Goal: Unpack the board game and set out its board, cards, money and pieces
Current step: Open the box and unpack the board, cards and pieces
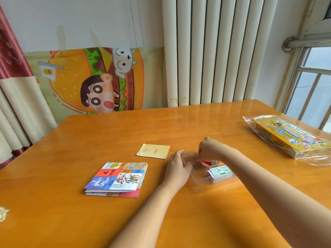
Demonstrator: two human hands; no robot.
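A clear plastic tray point(202, 183) lies on the wooden table point(179, 126) right of centre. A stack of paper money point(219, 171) with a green note on top sits in it, and something red point(204, 162) shows under my fingers. My left hand point(177, 167) rests against the tray's left end with fingers fairly straight. My right hand point(210, 149) reaches down into the tray's far end, its fingertips curled on something I cannot make out. The folded colourful game board point(118, 178) lies to the left. A yellow booklet point(154, 151) lies behind it.
The yellow game box point(290, 138) sits in a clear plastic bag at the table's right edge. A radiator point(215, 51) and a cartoon wall hanging point(96, 79) stand behind the table. A curtain point(16, 95) hangs at the left, a window point(311, 90) at the right.
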